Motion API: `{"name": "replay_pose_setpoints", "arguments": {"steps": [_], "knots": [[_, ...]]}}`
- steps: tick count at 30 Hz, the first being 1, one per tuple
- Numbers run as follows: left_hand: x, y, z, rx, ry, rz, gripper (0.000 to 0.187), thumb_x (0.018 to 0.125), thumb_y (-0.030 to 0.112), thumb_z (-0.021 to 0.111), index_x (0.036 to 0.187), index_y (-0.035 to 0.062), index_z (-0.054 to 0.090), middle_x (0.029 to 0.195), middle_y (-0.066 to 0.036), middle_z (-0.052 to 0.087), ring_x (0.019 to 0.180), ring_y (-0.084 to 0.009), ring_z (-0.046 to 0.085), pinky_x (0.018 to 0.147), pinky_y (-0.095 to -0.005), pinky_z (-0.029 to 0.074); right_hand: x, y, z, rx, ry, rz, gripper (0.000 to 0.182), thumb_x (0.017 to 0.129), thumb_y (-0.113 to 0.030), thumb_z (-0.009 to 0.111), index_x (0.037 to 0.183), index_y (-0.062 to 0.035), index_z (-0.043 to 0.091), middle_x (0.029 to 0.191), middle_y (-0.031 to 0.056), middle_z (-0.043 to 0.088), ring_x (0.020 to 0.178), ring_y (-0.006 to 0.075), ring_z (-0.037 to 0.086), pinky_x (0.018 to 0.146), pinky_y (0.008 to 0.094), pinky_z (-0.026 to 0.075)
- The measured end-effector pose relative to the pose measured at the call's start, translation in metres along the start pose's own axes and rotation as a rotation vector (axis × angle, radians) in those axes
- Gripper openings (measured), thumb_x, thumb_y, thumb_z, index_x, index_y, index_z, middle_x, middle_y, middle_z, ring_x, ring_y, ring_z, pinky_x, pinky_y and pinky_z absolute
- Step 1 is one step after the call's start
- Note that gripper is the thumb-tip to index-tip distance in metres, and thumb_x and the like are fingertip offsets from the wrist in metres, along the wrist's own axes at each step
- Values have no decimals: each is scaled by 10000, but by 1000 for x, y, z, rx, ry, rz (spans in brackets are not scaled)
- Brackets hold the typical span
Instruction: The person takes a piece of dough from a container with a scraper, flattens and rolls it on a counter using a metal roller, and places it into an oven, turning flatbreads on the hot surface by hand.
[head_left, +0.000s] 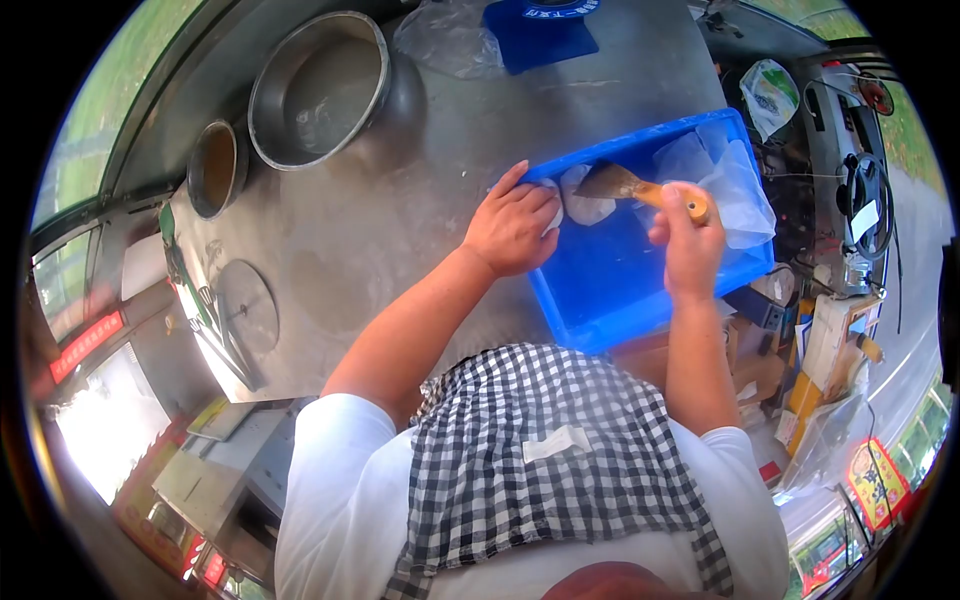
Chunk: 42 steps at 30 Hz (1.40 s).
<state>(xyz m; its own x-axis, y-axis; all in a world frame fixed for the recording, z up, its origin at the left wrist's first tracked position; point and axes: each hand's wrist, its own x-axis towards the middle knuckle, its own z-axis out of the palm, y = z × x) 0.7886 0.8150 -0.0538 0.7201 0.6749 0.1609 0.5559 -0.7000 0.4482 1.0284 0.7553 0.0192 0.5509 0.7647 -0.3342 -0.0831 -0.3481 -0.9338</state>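
Apron with black and white checks is closest to me, a small white patch on its front. Just beyond it, my right hand is closed around the yellow handle of a scraper, fingers wrapped over the grip. The scraper is over the blue bin, its dark blade pointing left, and the blade overlaps a round white piece; I can't tell whether it presses down on it.

My left hand is at the bin's left side, palm down. Its fingers are loosely bent, the little finger a bit apart from the others, and they touch a second white piece, mostly hidden beneath them. Whether they grip it or only rest on it, I can't tell. The two white pieces lie near each other by the bin's far left corner.

Clear sheets lie crumpled at the right end of the bin. To the left, on the metal table, I see a round lid near some long tools. Farther off are a small pot, a big bowl and, at the far edge, a plastic bag beside a blue cloth.
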Motion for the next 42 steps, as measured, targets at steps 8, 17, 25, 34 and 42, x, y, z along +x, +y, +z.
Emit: {"name": "replay_pose_setpoints", "arguments": {"steps": [8, 17, 25, 34, 42], "knots": [[0, 1, -2, -9, -35, -19, 301, 825, 242, 753, 1084, 89, 757, 1211, -57, 751, 1186, -206, 681, 1287, -475, 313, -16, 15, 34, 156, -117, 16, 406, 974, -211, 801, 1282, 10, 656, 950, 73, 724, 765, 138, 722, 708, 245, 611], [-1, 0, -2, -22, -36, -16, 313, 825, 245, 756, 1094, 84, 753, 1215, -62, 748, 1196, -209, 677, 1290, -478, 305, 0, 22, 43, -675, -125, -694, 234, 900, -225, 848, 1028, -67, 730, 974, 140, 779, 803, 346, 759, 711, 381, 609], [1, 3, -4, -31, -24, -28, 346, 832, 242, 753, 1139, 82, 757, 1245, -54, 745, 1203, -204, 677, 1293, -476, 297, 11, -1, -23, -443, -66, -407, 219, 934, -153, 782, 1112, -32, 744, 979, 102, 772, 865, 188, 738, 802, 328, 587], [1, 5, -1, -11, -33, -31, 378, 833, 239, 744, 1184, 96, 744, 1263, -31, 735, 1206, -199, 674, 1297, -473, 283, -44, 34, -77, -241, -86, -40, 286, 963, -111, 743, 1221, 5, 706, 980, 53, 723, 809, 103, 674, 732, 256, 555], [4, 6, -2, 0, -32, -11, 391, 822, 231, 755, 1196, 117, 738, 1249, -25, 731, 1199, -204, 674, 1289, -485, 291, -84, 67, -67, -107, -130, 147, 453, 963, -105, 756, 1382, 23, 638, 1082, 66, 717, 870, 102, 680, 769, 265, 578]]}}
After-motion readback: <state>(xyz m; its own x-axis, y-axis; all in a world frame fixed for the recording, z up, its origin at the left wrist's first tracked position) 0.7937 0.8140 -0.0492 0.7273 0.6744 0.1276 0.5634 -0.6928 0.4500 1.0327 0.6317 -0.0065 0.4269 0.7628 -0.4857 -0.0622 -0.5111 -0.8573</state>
